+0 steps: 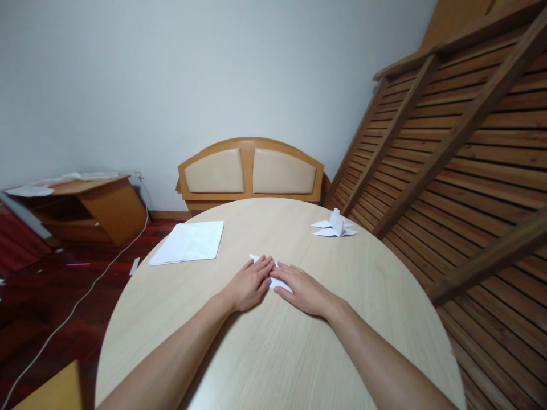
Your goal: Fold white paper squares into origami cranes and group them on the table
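Observation:
Both of my hands lie flat on a small folded white paper (pixel 273 281) in the middle of the round wooden table (pixel 273 353). My left hand (pixel 250 283) has its fingers stretched out together over the paper's left part. My right hand (pixel 301 288) presses its extended fingers on the paper's right part; the fingertips of the two hands almost meet. Most of the paper is hidden under the fingers.
A stack of white sheets (pixel 188 242) lies at the table's far left. A folded paper crane (pixel 335 225) sits at the far right. Behind the table stand a padded headboard (pixel 251 171), a slatted bed frame (pixel 461 171) and a low cabinet (pixel 85 208); a cable (pixel 77 304) crosses the floor.

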Demonstrator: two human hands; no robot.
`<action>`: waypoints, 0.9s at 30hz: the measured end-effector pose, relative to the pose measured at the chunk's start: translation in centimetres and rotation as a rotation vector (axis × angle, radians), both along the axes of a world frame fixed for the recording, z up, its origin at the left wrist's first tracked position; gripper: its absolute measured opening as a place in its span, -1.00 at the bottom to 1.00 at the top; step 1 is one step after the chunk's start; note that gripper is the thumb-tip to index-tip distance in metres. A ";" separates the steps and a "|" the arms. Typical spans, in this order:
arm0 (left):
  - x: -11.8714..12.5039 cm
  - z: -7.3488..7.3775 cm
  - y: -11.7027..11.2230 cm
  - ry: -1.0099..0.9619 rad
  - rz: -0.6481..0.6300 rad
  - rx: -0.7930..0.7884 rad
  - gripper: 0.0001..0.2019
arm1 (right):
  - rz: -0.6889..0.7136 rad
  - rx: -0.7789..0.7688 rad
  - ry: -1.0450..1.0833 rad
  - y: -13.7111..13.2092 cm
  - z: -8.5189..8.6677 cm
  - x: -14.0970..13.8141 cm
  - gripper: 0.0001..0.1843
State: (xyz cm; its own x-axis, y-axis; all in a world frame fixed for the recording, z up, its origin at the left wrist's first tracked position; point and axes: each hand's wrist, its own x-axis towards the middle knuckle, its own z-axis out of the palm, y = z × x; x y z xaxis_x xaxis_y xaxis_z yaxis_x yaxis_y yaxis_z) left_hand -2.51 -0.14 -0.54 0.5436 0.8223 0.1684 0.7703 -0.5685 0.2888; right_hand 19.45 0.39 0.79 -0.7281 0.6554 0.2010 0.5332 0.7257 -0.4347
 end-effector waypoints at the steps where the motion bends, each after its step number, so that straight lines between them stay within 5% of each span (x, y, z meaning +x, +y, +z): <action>1: 0.2 0.0 -0.1 0.024 0.018 -0.015 -0.48 | -0.008 -0.001 -0.024 0.0 0.0 0.0 -0.53; 7: 0.2 -0.4 -0.2 0.137 0.262 0.004 -0.45 | -0.150 0.024 -0.147 0.0 0.1 -0.1 -0.49; 16: 0.4 -0.1 -0.4 0.198 0.309 0.005 -0.44 | -0.154 -0.085 -0.206 -1.3 -0.2 -2.1 -0.07; 24: -0.7 0.2 -0.2 0.283 0.636 0.116 -0.41 | -0.174 -0.154 -0.253 -1.1 0.2 -0.9 0.00; 27: -0.2 1.0 -0.5 0.203 0.537 0.241 -0.42 | -0.158 -0.141 -0.243 -0.9 0.1 -0.7 0.00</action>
State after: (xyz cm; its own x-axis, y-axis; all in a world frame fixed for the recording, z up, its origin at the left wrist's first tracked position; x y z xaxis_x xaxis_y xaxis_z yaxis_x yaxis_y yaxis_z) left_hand -2.67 -0.61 0.44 0.1052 0.9414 0.3205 0.9929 -0.1173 0.0186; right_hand 18.80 -0.54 0.89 -0.6305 0.7733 -0.0669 0.7352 0.5672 -0.3712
